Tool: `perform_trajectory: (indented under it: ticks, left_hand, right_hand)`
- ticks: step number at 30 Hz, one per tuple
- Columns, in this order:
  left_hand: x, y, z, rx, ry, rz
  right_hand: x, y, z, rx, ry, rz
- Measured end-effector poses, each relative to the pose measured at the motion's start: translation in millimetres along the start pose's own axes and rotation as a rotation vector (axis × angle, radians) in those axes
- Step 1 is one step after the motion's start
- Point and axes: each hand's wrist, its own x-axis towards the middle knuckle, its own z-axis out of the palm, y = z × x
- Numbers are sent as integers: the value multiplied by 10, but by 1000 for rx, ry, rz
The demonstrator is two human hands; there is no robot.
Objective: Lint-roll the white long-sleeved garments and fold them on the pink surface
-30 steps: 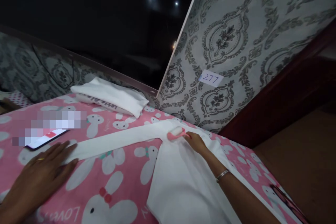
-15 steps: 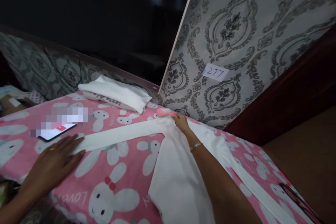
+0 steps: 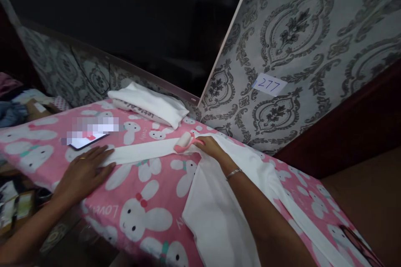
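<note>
A white long-sleeved garment lies spread out, one sleeve stretched to the left. My left hand rests flat on the cuff end of that sleeve, fingers extended. In my right hand is the pink handle of a lint roller, fingers closed around it. Its white roll sits on the sleeve near the shoulder. Part of the garment's body is hidden under my right forearm.
Pink bunny-print cloth covers the table. Behind my left hand lies a lit phone. Folded white clothing is stacked at the back, below a dark screen. A paper marked 277 hangs on the patterned wall.
My right hand has moved the lint roller left, from the shoulder onto the upper sleeve. My left hand stays on the cuff. The camera view has shifted slightly.
</note>
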Motion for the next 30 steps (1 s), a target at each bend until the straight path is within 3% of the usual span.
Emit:
perform_trajectory:
  ticks: [4, 8, 12, 15, 21, 24, 27, 30]
  left_hand:
    - [-12, 56, -67, -22, -6, -12]
    - [-48, 92, -107, -61, 50, -57]
    - [-100, 131, -135, -157, 170, -132]
    - [-138, 143, -149, -252, 265, -197]
    - [-191, 120, -157, -389, 463, -310]
    - [-225, 114, -174, -487, 520, -355]
    - [-259, 120, -190, -594, 579, -417]
    - [-279, 125, -176, -676, 671, -474]
  right_hand:
    - [111, -126, 95, 93, 47, -52]
    - [-135, 169, -24, 86, 63, -20]
    - [-268, 298, -136, 10, -36, -19]
    - [-108, 63, -53, -1, -81, -75]
    - [435, -910, 442, 105, -67, -216]
    - [563, -1229, 603, 209, -85, -309]
    - [547, -1166, 550, 306, -51, -310]
    - [394, -791, 326, 260, -3, -223]
